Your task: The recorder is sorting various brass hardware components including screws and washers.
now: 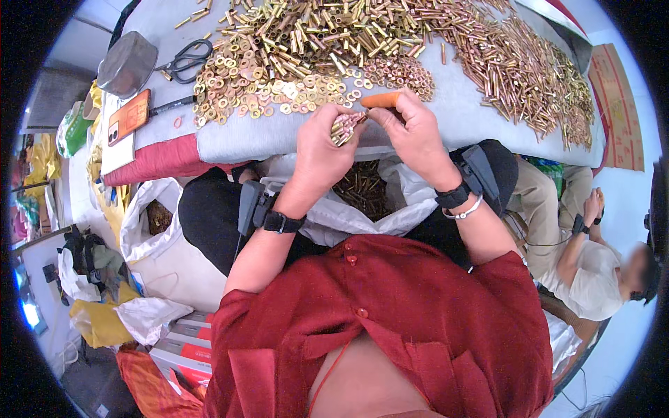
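Note:
My left hand is closed round a small bundle of brass-coloured metal fasteners, above the near edge of the cloth-covered table. My right hand, with an orange cover on one finger, pinches at the bundle's tip; the small piece between its fingertips is too hidden to name. Just beyond my hands lie flat washers and a patch of small ring-like pieces. Behind them is a heap of short metal sleeves. Thin metal rods or bolts spread across the right side.
Scissors, a metal bowl, and an orange phone lie at the table's left. Between my knees an open white sack holds metal pieces. Another sack stands left. A person sits at the right.

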### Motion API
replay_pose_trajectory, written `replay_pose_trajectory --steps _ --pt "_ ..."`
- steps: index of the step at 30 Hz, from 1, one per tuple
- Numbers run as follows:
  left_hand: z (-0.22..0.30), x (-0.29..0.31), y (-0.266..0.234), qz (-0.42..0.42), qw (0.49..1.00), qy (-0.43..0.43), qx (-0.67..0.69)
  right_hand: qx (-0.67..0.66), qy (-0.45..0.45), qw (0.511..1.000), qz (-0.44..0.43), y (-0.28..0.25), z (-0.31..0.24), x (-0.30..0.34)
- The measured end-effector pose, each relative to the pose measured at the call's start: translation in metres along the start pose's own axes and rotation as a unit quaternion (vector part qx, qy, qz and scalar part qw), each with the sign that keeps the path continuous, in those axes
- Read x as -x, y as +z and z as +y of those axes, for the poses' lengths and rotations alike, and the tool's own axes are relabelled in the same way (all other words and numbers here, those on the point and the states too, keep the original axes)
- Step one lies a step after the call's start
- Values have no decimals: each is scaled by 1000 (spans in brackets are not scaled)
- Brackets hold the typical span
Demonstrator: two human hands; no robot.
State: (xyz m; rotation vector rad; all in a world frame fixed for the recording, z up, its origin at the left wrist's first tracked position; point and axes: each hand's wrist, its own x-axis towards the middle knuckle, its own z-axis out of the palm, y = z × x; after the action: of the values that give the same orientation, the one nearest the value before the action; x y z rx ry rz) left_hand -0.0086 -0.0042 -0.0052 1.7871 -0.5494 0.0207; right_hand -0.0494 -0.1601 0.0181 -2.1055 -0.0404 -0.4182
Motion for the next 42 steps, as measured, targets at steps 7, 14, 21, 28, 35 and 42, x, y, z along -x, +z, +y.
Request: replay_pose_trajectory --steps 7,14,21,28,35,42 --pt "3 1 2 0 1000 1 5 15 13 1000 -18 -7 -12 1" --pt "4 0 2 1 1000 28 -14 -2 54 998 -23 -4 -10 2" --pt "0 1 0 19 999 33 -21 20 -11 1000 11 0 -15 -2" --pt "0 2 -3 1 996 -47 74 -23 -9 999 -26 -1 -14 -6" --pt "6 0 -5 21 999 36 -21 69 -50 996 -38 0 -10 -8" --pt "4 0 -5 -2 995 -48 82 32 -37 998 -45 -3 -15 -10"
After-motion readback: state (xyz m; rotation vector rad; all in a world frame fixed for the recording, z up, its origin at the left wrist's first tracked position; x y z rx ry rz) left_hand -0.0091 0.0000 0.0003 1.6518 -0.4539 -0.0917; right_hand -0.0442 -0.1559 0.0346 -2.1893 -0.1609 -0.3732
